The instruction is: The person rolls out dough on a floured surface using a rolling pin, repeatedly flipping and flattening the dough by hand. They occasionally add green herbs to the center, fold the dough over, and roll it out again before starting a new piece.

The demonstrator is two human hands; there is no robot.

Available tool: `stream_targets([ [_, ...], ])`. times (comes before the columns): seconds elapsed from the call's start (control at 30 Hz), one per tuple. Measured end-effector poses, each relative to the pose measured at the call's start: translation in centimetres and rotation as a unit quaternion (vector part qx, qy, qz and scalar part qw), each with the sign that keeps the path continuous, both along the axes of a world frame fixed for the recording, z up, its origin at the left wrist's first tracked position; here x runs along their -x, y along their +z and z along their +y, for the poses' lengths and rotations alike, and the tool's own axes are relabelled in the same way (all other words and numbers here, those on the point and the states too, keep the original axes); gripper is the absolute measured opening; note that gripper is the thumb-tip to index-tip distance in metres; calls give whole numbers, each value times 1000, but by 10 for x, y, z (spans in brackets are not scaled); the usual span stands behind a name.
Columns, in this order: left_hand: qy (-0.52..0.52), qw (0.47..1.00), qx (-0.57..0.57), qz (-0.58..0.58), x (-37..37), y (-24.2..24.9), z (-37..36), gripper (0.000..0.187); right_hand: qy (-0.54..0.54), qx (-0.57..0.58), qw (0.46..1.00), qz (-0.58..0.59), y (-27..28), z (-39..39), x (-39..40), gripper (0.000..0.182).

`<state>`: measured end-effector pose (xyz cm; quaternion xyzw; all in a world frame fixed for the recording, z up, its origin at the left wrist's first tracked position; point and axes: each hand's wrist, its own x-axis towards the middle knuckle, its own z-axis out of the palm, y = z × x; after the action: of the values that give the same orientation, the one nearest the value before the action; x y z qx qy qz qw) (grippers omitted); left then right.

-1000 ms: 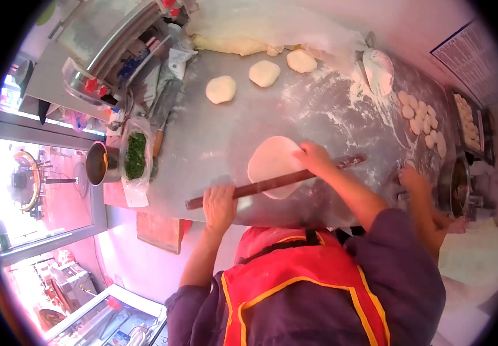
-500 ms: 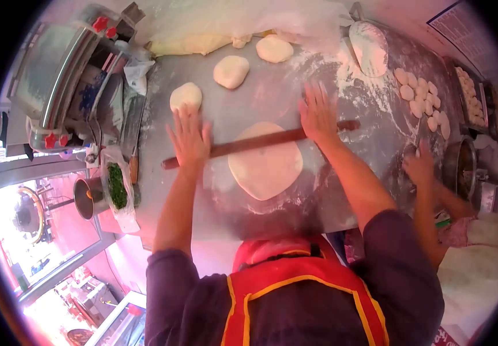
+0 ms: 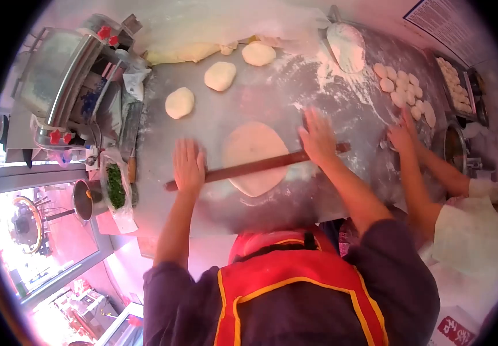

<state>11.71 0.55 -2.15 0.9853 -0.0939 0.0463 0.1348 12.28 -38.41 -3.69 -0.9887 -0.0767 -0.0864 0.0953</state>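
Worktop (image 3: 203, 130): grey, smooth and flour-streaked, spreading on all sides of the rolling pin.
Machine (image 3: 84, 75): silver metal with red knobs, beyond the rolling pin's left end.
Co-worker (image 3: 474, 242): a person in a pale top past the rolling pin's right end, with one hand (image 3: 400, 139) near the small dough pieces.
Rolling pin (image 3: 249, 168): long, slim, brown and wooden-looking, lying across the dough sheet at a slight slant. We judge it stiff and best steadied near both ends.
Dough sheet (image 3: 253, 141): pale, flat and roundish, under the rolling pin. We take it as light, soft and stretchy, easily creased or torn; we would support it on flat palms from opposite edges.
Left hand (image 3: 189, 167): our fingers extended, palm down on the rolling pin near its left end, not wrapped round it.
Right hand (image 3: 317, 138): our fingers outstretched, palm resting on the rolling pin just inside its right end.
Dough rounds (image 3: 220, 76): three thick, cream-coloured pats, on the rolling pin's far side.
Small dough pieces (image 3: 401, 86): whitish discs clustered beyond its right end.
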Motion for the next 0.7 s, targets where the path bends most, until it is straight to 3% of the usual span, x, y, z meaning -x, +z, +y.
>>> stream_targets([
  [0.07, 5, 997, -50, -63, -7, 2, -7, 53, -22, 8, 1000, 5, 12, 4, 13, 52],
  [0.2, 23, 999, -27, 1, 101, -24, 5, 64, -5, -34, 999, 33, 15, 3, 107, 64],
  [0.27, 13, 999, -48, 15, 93, -22, 4, 64, -9, -45, 998, 37, 12, 4, 126, 65],
  [0.37, 30, 993, -111, 27, 11, -7, -11, 62, -38, 10, 999, 8, 15, 7, 28, 58],
  [0.43, 22, 995, -64, -69, -62, 4, -18, 61, -46, 58, 992, -100, 20, 7, -43, 55],
  [0.53, 35, 993, -46, -98, -108, 8, -24, 61, -27, -2, 994, -104, 16, 6, -84, 56],
  [0.7, -33, 998, -41, 23, 36, -8, 9, 63, 9, -19, 1000, 18, 14, 6, 64, 58],
])
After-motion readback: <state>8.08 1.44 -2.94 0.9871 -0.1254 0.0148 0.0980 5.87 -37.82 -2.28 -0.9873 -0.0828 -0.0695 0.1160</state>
